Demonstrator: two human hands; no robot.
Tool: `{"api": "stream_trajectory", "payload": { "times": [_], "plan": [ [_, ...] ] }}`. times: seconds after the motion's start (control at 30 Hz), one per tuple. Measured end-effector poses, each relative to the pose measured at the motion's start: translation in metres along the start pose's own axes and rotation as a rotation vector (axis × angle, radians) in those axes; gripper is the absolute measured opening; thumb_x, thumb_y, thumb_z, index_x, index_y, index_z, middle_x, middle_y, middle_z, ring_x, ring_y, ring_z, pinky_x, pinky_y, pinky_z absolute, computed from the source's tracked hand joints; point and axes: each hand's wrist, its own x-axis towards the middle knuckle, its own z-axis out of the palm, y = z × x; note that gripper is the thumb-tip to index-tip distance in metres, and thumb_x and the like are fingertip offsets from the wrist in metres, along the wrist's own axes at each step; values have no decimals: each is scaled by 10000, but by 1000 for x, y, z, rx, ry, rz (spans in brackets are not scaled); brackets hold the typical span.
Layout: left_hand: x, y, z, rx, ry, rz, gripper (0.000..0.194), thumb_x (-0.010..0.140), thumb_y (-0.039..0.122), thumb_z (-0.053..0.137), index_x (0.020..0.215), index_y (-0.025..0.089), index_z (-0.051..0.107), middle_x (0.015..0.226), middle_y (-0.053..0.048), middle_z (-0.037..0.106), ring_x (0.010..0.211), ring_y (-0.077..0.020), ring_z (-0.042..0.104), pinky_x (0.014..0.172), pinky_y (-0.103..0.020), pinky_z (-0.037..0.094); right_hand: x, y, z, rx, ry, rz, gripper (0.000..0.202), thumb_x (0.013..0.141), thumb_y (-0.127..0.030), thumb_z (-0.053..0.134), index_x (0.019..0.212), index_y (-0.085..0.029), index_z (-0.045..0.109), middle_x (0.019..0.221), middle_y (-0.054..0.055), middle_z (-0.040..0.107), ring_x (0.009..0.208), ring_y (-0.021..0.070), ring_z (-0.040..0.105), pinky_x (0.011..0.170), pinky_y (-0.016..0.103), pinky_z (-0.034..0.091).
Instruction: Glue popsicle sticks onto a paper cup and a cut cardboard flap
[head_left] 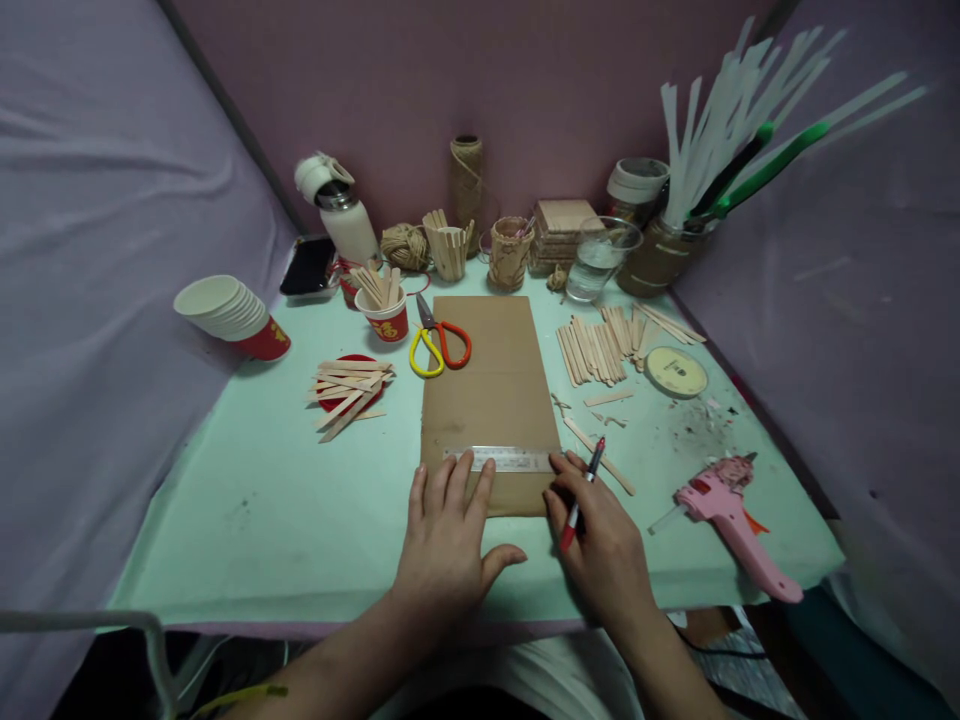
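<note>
A brown cardboard sheet (491, 400) lies lengthwise on the light green table. Across its near part rests a clear ruler (510, 459). My left hand (450, 530) lies with fingers spread, its fingertips on the ruler's left part and the cardboard. At the ruler's right end, my right hand (600, 535) has its fingers bent and holds a red marker (592, 470) between them, its fingertips at the cardboard's right edge. Scissors (440, 345) with one yellow and one red handle lie over the cardboard's upper left edge.
Wooden sticks (592, 350) lie right of the cardboard, near a yellow round lid (676, 372) and a pink glue gun (731, 520). Left are more sticks on a red plate (326, 404) and stacked paper cups (232, 315). A water cup (592, 270) stands behind.
</note>
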Motion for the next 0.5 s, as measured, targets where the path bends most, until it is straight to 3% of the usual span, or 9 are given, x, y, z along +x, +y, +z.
{"api": "stream_trajectory", "payload": {
  "times": [0.17, 0.33, 0.5],
  "plan": [
    [0, 2, -2, 1, -9, -5, 854, 804, 713, 488, 1446, 158, 400, 1456, -174, 439, 1333, -353, 353, 1129, -577, 192, 0, 1, 1, -3, 7, 13, 291, 931, -186, 519, 1222, -199, 525, 1198, 121, 660, 1178, 264, 598, 939, 444, 534],
    [0, 1, -2, -3, -4, -2, 854, 805, 703, 500, 1451, 154, 393, 1451, -175, 443, 1330, -353, 358, 1130, -575, 186, 0, 2, 2, 3, 15, 9, 212, 927, -175, 522, 1135, -205, 556, 1236, 114, 645, 1189, 259, 590, 960, 441, 520],
    [0, 0, -1, 3, 8, 14, 857, 807, 696, 510, 1455, 151, 382, 1447, -178, 445, 1327, -355, 351, 1119, -576, 191, 0, 2, 3, 4, 8, 20, 305, 931, -185, 517, 1235, -194, 532, 1193, 127, 660, 1185, 266, 592, 946, 448, 526]
  ]
}}
